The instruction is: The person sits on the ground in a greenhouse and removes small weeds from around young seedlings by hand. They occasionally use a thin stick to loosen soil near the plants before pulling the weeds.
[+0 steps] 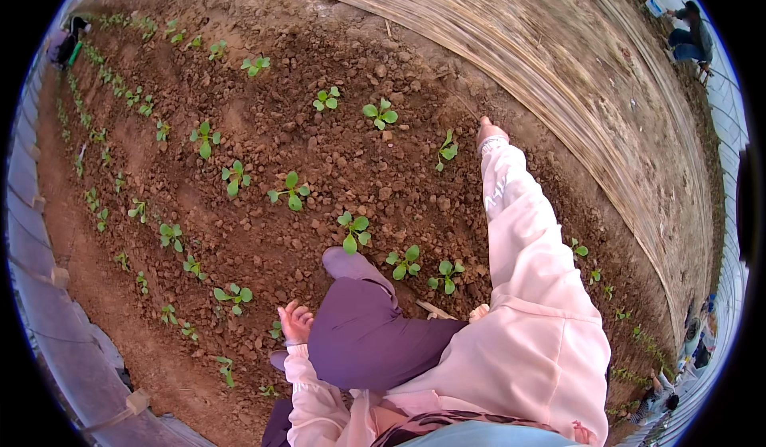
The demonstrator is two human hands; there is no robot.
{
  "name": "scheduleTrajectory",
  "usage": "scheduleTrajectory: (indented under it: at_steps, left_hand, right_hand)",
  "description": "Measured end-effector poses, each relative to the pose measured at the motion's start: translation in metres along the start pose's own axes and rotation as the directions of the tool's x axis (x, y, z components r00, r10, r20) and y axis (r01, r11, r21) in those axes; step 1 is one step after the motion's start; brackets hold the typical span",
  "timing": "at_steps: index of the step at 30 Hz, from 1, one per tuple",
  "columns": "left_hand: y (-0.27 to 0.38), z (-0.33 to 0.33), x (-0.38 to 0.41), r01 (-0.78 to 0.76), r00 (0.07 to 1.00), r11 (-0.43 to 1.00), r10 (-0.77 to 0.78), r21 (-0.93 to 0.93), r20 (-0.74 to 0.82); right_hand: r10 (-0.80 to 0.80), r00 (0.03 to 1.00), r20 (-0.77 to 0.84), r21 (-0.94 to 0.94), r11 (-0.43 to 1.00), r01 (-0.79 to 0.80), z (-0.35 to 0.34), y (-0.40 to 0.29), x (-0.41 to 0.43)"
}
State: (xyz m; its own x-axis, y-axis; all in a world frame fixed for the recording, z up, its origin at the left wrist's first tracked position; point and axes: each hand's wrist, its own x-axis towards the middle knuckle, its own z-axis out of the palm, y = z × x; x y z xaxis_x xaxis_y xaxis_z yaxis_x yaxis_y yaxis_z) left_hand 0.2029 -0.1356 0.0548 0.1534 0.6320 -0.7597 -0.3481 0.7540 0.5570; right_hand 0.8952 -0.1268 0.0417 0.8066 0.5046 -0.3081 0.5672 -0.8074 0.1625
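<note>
My right hand (491, 131) reaches out at the end of a pink sleeve, over the soil beside the straw-coloured strip. A thin, dark line like a stem or tool runs from its fingertips up and left over the soil; whether the hand grips it is not clear. A green seedling (446, 151) stands just left of that hand. Beside my bent knee, my left hand (295, 322) is palm up with its fingers loosely curled and nothing visible in it. A small seedling (276, 329) grows next to it. More seedlings (291, 191) stand in the crumbly brown soil around my shoe.
Rows of seedlings (171, 237) run towards the upper left. A light wooden piece (435, 310) lies by my knee. Long dry straw-like material (514, 58) borders the bed. Other people are at the upper left (63, 43), upper right (691, 37) and lower right (657, 400). Plastic sheeting (57, 327) edges the left.
</note>
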Motion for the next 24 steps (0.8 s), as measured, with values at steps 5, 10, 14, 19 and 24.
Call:
scheduleTrajectory:
  at_steps: [5,10,14,19,24]
  left_hand:
    - [0.007,-0.010,-0.030,0.043,0.999,0.969,-0.044,0.243,-0.003]
    - [-0.007,-0.034,-0.049,-0.032,0.999,0.960,0.034,0.280,-0.001]
    - [-0.024,-0.048,-0.043,-0.085,0.996,0.958,0.081,0.273,0.023]
    - [0.013,-0.103,-0.052,-0.265,0.963,0.948,0.269,0.173,0.000]
    - [0.072,0.021,-0.113,-0.256,0.921,0.931,0.317,0.262,-0.225]
  right_hand:
    - [-0.074,0.962,-0.264,0.205,0.970,0.131,-0.018,0.001,-0.028]
    - [-0.071,0.838,-0.541,0.327,0.901,0.287,-0.019,0.029,-0.046]
    - [0.129,0.992,0.002,0.156,0.979,-0.127,0.024,0.062,-0.015]
    - [0.051,0.996,-0.072,0.730,0.684,0.018,0.003,-0.021,-0.054]
    - [-0.056,0.994,-0.097,0.871,0.477,0.112,-0.006,-0.011,-0.062]
